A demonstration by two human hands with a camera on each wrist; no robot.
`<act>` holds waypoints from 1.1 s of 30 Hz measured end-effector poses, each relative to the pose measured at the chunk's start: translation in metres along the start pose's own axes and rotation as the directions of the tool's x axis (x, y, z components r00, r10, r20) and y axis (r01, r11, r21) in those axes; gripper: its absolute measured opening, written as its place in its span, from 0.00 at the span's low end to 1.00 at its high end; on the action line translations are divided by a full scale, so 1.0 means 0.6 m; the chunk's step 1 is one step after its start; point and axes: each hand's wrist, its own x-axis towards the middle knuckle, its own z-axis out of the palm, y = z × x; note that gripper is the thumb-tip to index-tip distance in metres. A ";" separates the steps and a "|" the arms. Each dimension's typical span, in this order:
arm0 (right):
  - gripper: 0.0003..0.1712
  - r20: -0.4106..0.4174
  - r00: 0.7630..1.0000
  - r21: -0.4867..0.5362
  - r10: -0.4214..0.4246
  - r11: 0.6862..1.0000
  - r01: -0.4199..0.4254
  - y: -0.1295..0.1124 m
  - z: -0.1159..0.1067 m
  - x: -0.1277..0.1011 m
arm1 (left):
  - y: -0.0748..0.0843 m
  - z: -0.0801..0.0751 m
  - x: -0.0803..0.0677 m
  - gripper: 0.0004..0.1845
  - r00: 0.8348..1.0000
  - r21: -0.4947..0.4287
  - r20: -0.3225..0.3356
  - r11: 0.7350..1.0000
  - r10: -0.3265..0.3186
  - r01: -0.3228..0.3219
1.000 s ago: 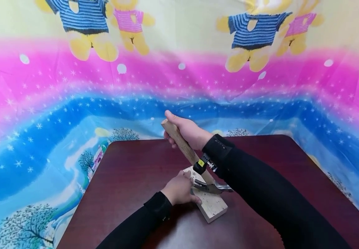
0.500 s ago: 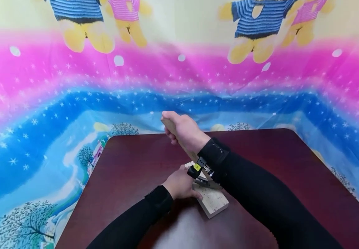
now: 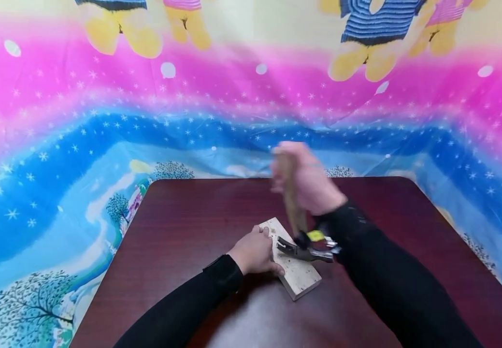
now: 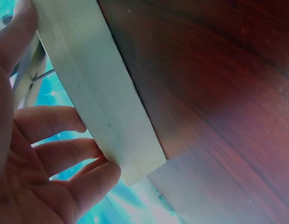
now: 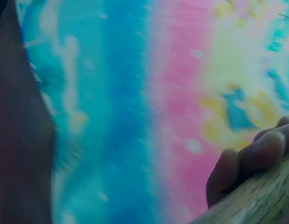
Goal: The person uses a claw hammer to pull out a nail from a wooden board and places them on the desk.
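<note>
My right hand [image 3: 309, 181] is wrapped round the hammer [image 3: 296, 227] handle, its head down on the block [image 3: 296, 275] mid-table [image 3: 181, 227]. My left hand [image 3: 252, 253] grips the block's left edge, fingers [image 4: 51, 154] curled against its side.

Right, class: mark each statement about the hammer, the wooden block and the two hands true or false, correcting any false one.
1. The right hand grips the hammer by its wooden handle. True.
2. The left hand rests flat on the table, apart from the wooden block. False: it holds the block's side.
3. The hammer's metal head is at the block. True.
4. The block stands on end. False: it lies flat.
</note>
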 end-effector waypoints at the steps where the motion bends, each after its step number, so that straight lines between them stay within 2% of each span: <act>1: 0.20 -0.020 0.999 0.071 -0.041 0.997 0.043 -0.010 -0.029 -0.019 | 0.002 -0.001 -0.002 0.34 1.000 -0.001 -0.004 1.000 -0.003 0.003; 3: 0.24 -0.067 0.992 0.248 -0.105 0.961 0.119 -0.027 -0.090 -0.059 | 0.004 -0.004 -0.008 0.34 1.000 -0.007 -0.003 1.000 -0.007 0.007; 6: 0.29 -0.126 0.984 0.485 -0.127 0.857 0.173 -0.046 -0.156 -0.112 | 0.004 -0.004 -0.021 0.33 0.999 -0.015 0.030 0.999 -0.028 0.028; 7: 0.30 -0.126 0.983 0.542 -0.135 0.820 0.182 -0.052 -0.168 -0.124 | 0.004 -0.004 -0.025 0.33 0.998 -0.012 0.043 0.999 -0.037 0.038; 9: 0.31 -0.130 0.980 0.606 -0.147 0.771 0.196 -0.064 -0.178 -0.142 | 0.002 -0.001 -0.032 0.33 0.995 -0.022 0.073 0.997 -0.066 0.068; 12: 0.32 -0.105 0.978 0.645 -0.179 0.737 0.204 -0.084 -0.175 -0.155 | 0.003 0.002 -0.036 0.33 0.992 -0.042 0.091 0.995 -0.083 0.087; 15: 0.33 -0.085 0.977 0.650 -0.194 0.732 0.202 -0.106 -0.162 -0.161 | 0.005 0.002 -0.034 0.32 0.993 -0.079 0.096 0.993 -0.075 0.083; 18: 0.33 -0.075 0.975 0.650 -0.208 0.731 0.206 -0.124 -0.148 -0.163 | -0.003 -0.008 -0.029 0.29 0.992 -0.157 0.117 0.985 -0.048 0.066; 21: 0.33 -0.070 0.967 0.628 -0.244 0.743 0.233 -0.140 -0.134 -0.165 | -0.027 -0.034 -0.027 0.24 0.992 -0.267 0.128 0.962 -0.017 0.051; 22: 0.33 -0.064 0.966 0.629 -0.251 0.741 0.235 -0.144 -0.130 -0.167 | -0.036 -0.046 -0.028 0.25 0.992 -0.300 0.124 0.953 -0.009 0.046; 24: 0.34 -0.055 0.962 0.620 -0.268 0.746 0.244 -0.151 -0.123 -0.172 | -0.050 -0.073 -0.031 0.32 0.995 -0.359 0.100 0.932 -0.010 0.045; 26: 0.35 -0.046 0.957 0.602 -0.285 0.757 0.254 -0.157 -0.115 -0.177 | -0.056 -0.099 -0.038 0.41 0.999 -0.403 0.042 0.915 -0.017 0.032; 29: 0.35 -0.048 0.952 0.553 -0.302 0.786 0.277 -0.164 -0.105 -0.184 | -0.045 -0.134 -0.047 0.42 0.996 -0.458 -0.083 0.887 0.025 -0.060; 31: 0.34 -0.050 0.949 0.524 -0.311 0.801 0.290 -0.168 -0.099 -0.188 | -0.029 -0.150 -0.053 0.37 0.980 -0.472 -0.181 0.867 0.085 -0.162; 33: 0.34 -0.049 0.946 0.500 -0.320 0.812 0.301 -0.172 -0.094 -0.192 | -0.010 -0.160 -0.056 0.29 0.951 -0.448 -0.272 0.855 0.147 -0.260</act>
